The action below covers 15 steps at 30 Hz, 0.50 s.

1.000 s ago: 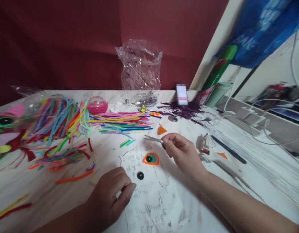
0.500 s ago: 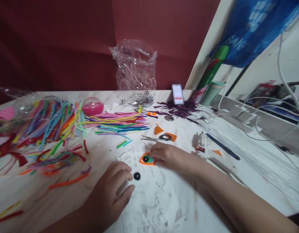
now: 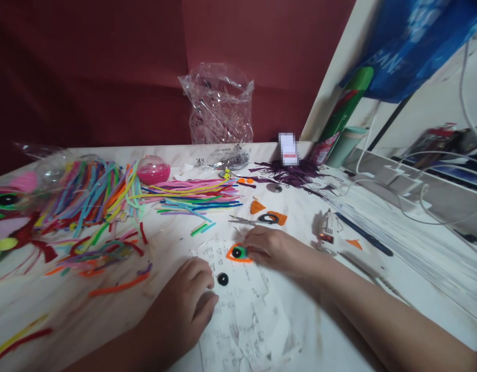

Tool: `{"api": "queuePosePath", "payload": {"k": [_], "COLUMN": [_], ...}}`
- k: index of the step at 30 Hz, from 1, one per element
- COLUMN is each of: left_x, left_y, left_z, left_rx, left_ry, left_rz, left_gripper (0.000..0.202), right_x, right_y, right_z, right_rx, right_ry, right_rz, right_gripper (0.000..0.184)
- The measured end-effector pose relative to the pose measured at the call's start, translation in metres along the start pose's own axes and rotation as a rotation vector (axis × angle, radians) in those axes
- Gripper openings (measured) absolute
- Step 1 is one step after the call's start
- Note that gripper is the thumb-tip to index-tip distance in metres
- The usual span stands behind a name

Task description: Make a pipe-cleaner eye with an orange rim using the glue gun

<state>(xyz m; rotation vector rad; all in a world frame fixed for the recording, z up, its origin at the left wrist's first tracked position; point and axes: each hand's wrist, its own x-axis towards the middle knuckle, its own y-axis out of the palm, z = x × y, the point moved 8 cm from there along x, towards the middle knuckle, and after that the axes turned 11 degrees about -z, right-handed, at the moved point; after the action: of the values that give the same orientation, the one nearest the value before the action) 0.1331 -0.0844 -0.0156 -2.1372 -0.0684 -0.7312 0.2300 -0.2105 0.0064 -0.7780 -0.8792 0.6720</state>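
Note:
My right hand (image 3: 275, 249) lies on the white table with its fingertips pinching the right edge of an orange and green felt eye (image 3: 238, 252), which rests on a torn printed sheet of paper (image 3: 246, 305). My left hand (image 3: 184, 305) sits loosely curled on the paper's left side, fingers bent and nothing visible in them. A black bead eye (image 3: 222, 279) lies just right of its fingertips. Small scissors (image 3: 256, 219) lie flat on the table behind my right hand.
Piles of coloured pipe cleaners (image 3: 106, 201) cover the left and middle of the table. A pink dome (image 3: 153, 169), a crinkled clear bag (image 3: 219, 106), purple thread (image 3: 292, 173), orange felt scraps (image 3: 257, 207), a small glue tube (image 3: 328, 227) and white cables (image 3: 397, 196) lie around.
One second ago my right hand held the scissors; it set them down behind and came down onto the felt eye. My left hand has barely moved.

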Motion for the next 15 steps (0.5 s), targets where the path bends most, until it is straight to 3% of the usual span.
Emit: {"api": "queuePosePath", "payload": {"k": [6, 11, 13, 15], "left_x": [0.002, 0.002, -0.002, -0.003], "left_y": [-0.002, -0.011, -0.01, -0.008], "left_z": [0.001, -0.001, 0.007, 0.018], "left_rx": [0.08, 0.121, 0.135, 0.146], "left_ry": [0.014, 0.151, 0.194, 0.205], "left_rz": [-0.023, -0.144, -0.188, -0.234], "left_gripper": [0.012, 0.008, 0.008, 0.008], "right_x": [-0.002, -0.004, 0.0, 0.003], "right_y": [0.002, 0.013, 0.004, -0.024], "right_z": [0.038, 0.054, 0.049, 0.037], "right_rx": [0.087, -0.022, -0.095, -0.173], "right_ry": [-0.17, -0.274, -0.276, -0.22], "right_rz": [-0.066, -0.06, -0.082, -0.169], "right_gripper": [0.022, 0.022, 0.02, 0.02]}}
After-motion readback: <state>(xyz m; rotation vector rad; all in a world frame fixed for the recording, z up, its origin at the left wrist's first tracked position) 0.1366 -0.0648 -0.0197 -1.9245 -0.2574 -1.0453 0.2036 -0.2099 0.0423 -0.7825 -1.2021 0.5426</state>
